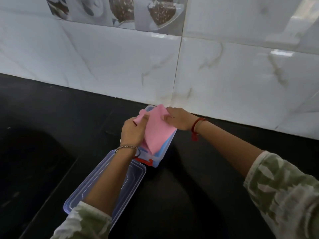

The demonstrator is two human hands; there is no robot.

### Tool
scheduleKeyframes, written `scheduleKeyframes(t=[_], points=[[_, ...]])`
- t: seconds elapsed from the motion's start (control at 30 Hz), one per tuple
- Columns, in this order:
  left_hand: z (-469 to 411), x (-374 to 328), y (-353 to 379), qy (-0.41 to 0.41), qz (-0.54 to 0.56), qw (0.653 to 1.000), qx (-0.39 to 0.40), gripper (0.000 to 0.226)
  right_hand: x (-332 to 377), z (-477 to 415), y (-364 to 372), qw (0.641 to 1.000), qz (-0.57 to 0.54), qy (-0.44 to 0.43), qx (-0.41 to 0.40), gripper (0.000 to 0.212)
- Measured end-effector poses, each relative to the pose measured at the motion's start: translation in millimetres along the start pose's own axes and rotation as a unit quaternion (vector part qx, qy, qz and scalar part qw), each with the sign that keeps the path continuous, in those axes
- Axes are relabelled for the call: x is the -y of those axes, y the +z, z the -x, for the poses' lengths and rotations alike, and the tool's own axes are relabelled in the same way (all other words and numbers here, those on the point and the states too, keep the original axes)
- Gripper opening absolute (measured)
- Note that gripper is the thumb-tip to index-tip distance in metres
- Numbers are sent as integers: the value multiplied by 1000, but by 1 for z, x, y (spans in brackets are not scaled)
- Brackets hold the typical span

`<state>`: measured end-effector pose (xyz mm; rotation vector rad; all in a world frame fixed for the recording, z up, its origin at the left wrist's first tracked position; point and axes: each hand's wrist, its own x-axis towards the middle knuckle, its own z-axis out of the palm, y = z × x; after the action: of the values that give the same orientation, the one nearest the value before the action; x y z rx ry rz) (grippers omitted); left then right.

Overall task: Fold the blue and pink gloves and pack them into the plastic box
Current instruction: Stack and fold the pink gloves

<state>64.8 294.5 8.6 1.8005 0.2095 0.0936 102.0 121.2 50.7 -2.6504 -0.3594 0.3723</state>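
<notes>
A pink glove [158,130] is held folded over the clear plastic box [159,160], which stands on the black counter near the wall. My left hand [133,131] grips the glove's left side. My right hand [177,119] pinches its upper right edge. Under the pink glove, blue glove material [164,147] lies inside the box. The box has a red latch [148,162] at its near end. Most of the box's inside is hidden by the glove and my hands.
The box's clear lid [136,178] lies on the black counter [189,187] in front of the box, partly under my left forearm. A white marble-tiled wall [224,75] rises right behind the box.
</notes>
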Motion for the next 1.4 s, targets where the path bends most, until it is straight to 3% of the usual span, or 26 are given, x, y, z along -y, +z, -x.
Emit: scheduleKeyframes(t=[0.1,0.2,0.37,0.47,0.57,0.67,0.73,0.8,0.9,1.0,1.13,1.27,1.4], points=[[-4,4,-1,45,-131,990,-13,50,-2,-6,12,992,104,-20,-65,32],[-3,8,1,75,-260,962,-25,42,-7,-14,21,989,104,-29,-100,27],[4,4,1,71,-299,952,-18,44,-12,-18,26,985,92,-69,-129,33],[12,-1,-2,75,-381,921,-37,66,-13,-17,25,982,126,-70,-125,30],[18,-7,-2,125,-462,874,-88,97,-6,-16,34,952,239,-40,-188,28],[17,-10,1,201,-476,854,-56,78,2,-12,43,928,296,-30,-225,24],[13,-9,0,182,-472,862,39,61,6,-9,38,939,289,-25,-185,22],[10,-10,-4,158,-492,848,120,53,8,-5,22,963,252,-28,-92,22],[10,-10,-6,140,-508,835,156,60,16,4,3,977,212,-30,14,42],[18,-13,3,95,-528,835,121,62,26,6,17,961,273,-22,37,46],[25,-11,12,60,-577,809,97,38,29,4,36,949,311,-11,48,46],[21,-11,11,30,-599,786,147,47,22,6,37,956,286,-6,60,50],[26,-15,2,83,-564,802,180,48,24,21,41,961,278,-2,-11,29]])
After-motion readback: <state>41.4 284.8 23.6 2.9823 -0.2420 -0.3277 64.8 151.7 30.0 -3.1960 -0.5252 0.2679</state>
